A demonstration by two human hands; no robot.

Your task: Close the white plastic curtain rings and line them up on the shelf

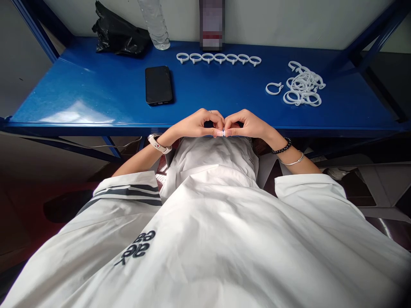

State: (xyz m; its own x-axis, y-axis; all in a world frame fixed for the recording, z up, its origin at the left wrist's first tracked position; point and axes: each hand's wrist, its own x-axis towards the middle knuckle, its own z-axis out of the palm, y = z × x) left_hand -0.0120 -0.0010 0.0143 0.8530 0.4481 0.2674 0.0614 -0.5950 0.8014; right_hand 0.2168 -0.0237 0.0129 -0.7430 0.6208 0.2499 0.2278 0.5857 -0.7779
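Note:
My left hand (pixel 201 124) and my right hand (pixel 245 123) meet at the front edge of the blue table, fingertips nearly touching. Both pinch a small white plastic ring (pixel 224 133) between thumbs and fingers; most of it is hidden, but its colour matches the other rings. Beyond my hands, several white plastic rings (pixel 207 58) with short tabs stand side by side in a row. At the right lies a tangled pile of white open rings (pixel 303 83), and one loose ring (pixel 274 89) sits just left of it.
A black phone (pixel 159 85) lies on the blue table (pixel 105 94) left of my hands. Behind it are a black plastic bag (pixel 118 34) and a clear bottle (pixel 156 25). A partly blurred box (pixel 212 25) stands against the wall. Blue frame posts rise at both sides.

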